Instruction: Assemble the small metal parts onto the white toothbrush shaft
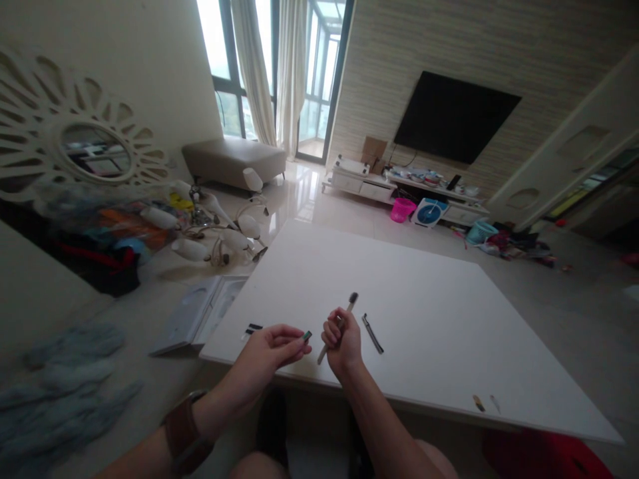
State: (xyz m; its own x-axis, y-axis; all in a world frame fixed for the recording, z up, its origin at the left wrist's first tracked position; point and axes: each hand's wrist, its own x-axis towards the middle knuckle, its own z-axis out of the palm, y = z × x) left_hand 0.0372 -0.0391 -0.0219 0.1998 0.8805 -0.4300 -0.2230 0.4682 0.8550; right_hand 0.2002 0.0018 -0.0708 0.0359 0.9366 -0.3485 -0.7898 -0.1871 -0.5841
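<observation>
My left hand (279,346) pinches a small green and black piece (307,336) between thumb and fingertips, above the near edge of the white table (424,319). My right hand (342,339) is wrapped round a slim brush (352,301) with a pale handle and a dark head. The brush slants, its head pointing up and away and its handle end showing below my fist. Just right of this hand lies a thin black and grey tool (373,334). Small black strips (254,328) rest beyond my left wrist.
Near the table's right front edge lie a small tan and dark piece (478,403) and a thin pale item (495,403). An open white box (200,313) is on the floor at the left, below a lamp with several shades (229,239). A red item (544,456) sits at the lower right.
</observation>
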